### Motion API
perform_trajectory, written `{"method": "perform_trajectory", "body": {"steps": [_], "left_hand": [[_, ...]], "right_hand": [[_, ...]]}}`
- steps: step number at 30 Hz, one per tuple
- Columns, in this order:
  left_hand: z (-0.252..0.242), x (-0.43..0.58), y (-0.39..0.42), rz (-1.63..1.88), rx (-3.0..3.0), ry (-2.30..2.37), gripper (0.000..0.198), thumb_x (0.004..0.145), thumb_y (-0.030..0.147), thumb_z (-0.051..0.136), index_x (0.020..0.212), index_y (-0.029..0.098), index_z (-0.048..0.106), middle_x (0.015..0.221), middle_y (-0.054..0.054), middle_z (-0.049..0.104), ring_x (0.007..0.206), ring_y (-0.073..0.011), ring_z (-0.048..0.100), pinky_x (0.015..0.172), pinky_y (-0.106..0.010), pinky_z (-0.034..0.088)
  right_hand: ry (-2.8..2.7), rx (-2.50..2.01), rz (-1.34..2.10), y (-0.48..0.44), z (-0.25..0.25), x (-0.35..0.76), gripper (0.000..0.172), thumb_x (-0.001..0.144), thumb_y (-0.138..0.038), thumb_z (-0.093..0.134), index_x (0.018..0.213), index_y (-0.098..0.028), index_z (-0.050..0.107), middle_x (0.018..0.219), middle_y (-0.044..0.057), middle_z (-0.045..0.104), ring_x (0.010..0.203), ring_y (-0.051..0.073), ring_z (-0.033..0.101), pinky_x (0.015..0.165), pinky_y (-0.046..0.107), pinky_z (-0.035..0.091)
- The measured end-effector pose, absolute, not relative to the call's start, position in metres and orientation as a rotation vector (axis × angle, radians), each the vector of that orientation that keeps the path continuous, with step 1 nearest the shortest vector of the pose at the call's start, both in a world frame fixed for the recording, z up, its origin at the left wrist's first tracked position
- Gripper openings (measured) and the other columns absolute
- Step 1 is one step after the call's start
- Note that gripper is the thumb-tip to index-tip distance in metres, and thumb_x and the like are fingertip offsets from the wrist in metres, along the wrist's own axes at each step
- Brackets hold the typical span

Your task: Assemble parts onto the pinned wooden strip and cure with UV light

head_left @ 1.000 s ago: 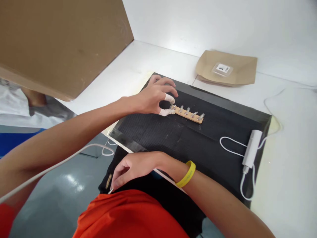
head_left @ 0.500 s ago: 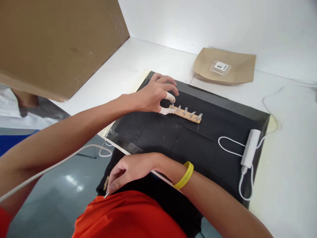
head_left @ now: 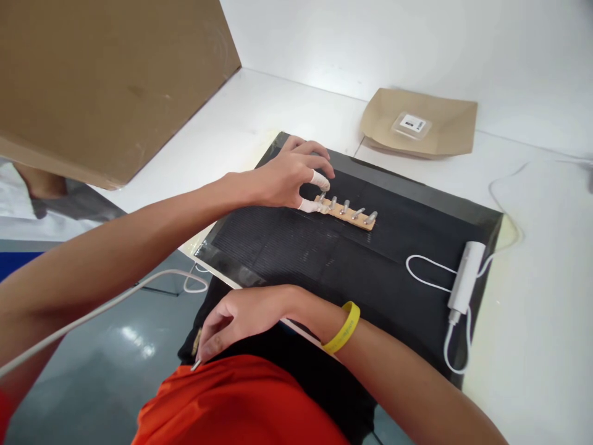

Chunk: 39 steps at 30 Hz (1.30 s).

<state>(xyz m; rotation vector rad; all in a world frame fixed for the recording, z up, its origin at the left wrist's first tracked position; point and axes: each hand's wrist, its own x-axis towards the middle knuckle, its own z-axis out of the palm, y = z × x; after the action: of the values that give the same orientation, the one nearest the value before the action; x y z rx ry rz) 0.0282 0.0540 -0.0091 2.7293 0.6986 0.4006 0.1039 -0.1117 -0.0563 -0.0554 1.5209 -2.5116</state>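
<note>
As left hand (head_left: 282,179) grip pinches wooden strip (head_left: 351,215) end, right hand (head_left: 241,316) grip pinching small pin (head_left: 196,364)

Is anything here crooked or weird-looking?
Nothing spilled or broken. Oddest: the left hand wears white covers on two fingertips, pinching a metal peg on the wooden strip. The right hand holds a small metal piece.

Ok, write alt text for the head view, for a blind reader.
The left hand, white cots on thumb and forefinger, pinches the end of a wooden strip bearing five metal pegs on a black mat. The right hand holds a small metal piece near the lap.
</note>
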Motion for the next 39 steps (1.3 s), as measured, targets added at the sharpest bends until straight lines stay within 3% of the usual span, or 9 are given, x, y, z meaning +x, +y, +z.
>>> {"method": "perform_trajectory", "body": {"steps": [7, 12, 17, 21, 24, 27, 35, 39], "left_hand": [[-0.009, 0.024, 0.051, 0.386, 2.704, 0.724, 0.049, 0.082, 0.066, 0.079, 0.113, 0.029, 0.076, 0.127, -0.009, 0.073, 0.135, -0.0379, 0.053, 0.111, -0.059, 0.027], [-0.007, 0.02, 0.048, 0.398, 2.689, 0.715, 0.066, 0.076, 0.069, 0.084, 0.125, 0.027, 0.073, 0.134, -0.013, 0.07, 0.136, -0.042, 0.052, 0.114, -0.063, 0.029], [-0.004, 0.014, 0.036, 0.295, 2.647, 0.825, 0.104, 0.059, 0.083, 0.086, 0.144, 0.028, 0.063, 0.161, -0.018, 0.049, 0.149, -0.0526, 0.036, 0.12, -0.073, 0.023], [-0.017, -0.005, 0.023, 0.249, 2.562, 1.019, 0.117, 0.066, 0.09, 0.075, 0.16, 0.029, 0.044, 0.175, -0.019, 0.026, 0.155, -0.0533, 0.025, 0.123, -0.073, 0.02], [-0.037, -0.024, 0.01, 0.273, 2.544, 1.2, 0.11, 0.083, 0.091, 0.055, 0.166, 0.021, 0.032, 0.176, -0.024, 0.019, 0.158, -0.05, 0.023, 0.124, -0.071, 0.018], [-0.054, -0.035, -0.001, 0.502, 2.539, 1.444, 0.096, 0.094, 0.085, 0.04, 0.163, 0.018, 0.035, 0.174, -0.025, 0.025, 0.157, -0.0462, 0.027, 0.125, -0.067, 0.018], [-0.061, -0.03, -0.004, 0.614, 2.518, 1.554, 0.083, 0.099, 0.079, 0.038, 0.157, 0.02, 0.046, 0.173, -0.021, 0.031, 0.153, -0.0426, 0.034, 0.123, -0.064, 0.023], [-0.057, -0.029, -0.002, 0.58, 2.469, 1.526, 0.074, 0.1, 0.07, 0.046, 0.156, 0.021, 0.047, 0.174, -0.017, 0.03, 0.154, -0.0422, 0.032, 0.124, -0.065, 0.023]], "right_hand": [[1.538, -0.047, -2.494, -0.111, -0.056, 0.104, 0.025, 0.08, -0.037, 0.086, 0.09, -0.017, 0.075, 0.092, -0.002, 0.072, 0.091, 0.012, 0.064, 0.088, 0.02, 0.046], [1.557, -0.074, -2.471, -0.111, -0.056, 0.105, 0.024, 0.089, -0.038, 0.078, 0.096, -0.016, 0.072, 0.098, 0.001, 0.071, 0.094, 0.013, 0.064, 0.09, 0.021, 0.047], [1.597, -0.079, -2.44, -0.111, -0.056, 0.105, 0.025, 0.092, -0.039, 0.074, 0.099, -0.015, 0.071, 0.101, 0.002, 0.07, 0.096, 0.013, 0.064, 0.091, 0.022, 0.047], [1.601, -0.078, -2.438, -0.111, -0.057, 0.103, 0.024, 0.09, -0.037, 0.076, 0.098, -0.014, 0.072, 0.099, 0.002, 0.071, 0.095, 0.013, 0.064, 0.09, 0.022, 0.047], [1.596, -0.06, -2.45, -0.112, -0.059, 0.102, 0.025, 0.086, -0.036, 0.081, 0.096, -0.015, 0.074, 0.096, 0.001, 0.072, 0.095, 0.013, 0.065, 0.088, 0.021, 0.047], [1.577, -0.062, -2.462, -0.113, -0.06, 0.102, 0.025, 0.086, -0.037, 0.08, 0.096, -0.014, 0.075, 0.096, 0.0, 0.073, 0.095, 0.013, 0.066, 0.088, 0.02, 0.048], [1.428, -0.057, -2.514, -0.114, -0.065, 0.101, 0.016, 0.089, -0.027, 0.078, 0.096, -0.013, 0.077, 0.098, 0.0, 0.074, 0.093, 0.009, 0.065, 0.093, 0.02, 0.05], [1.265, -0.011, -2.627, -0.115, -0.069, 0.103, 0.034, 0.078, -0.04, 0.089, 0.097, -0.013, 0.078, 0.098, 0.002, 0.076, 0.093, 0.01, 0.067, 0.091, 0.022, 0.052]]}}
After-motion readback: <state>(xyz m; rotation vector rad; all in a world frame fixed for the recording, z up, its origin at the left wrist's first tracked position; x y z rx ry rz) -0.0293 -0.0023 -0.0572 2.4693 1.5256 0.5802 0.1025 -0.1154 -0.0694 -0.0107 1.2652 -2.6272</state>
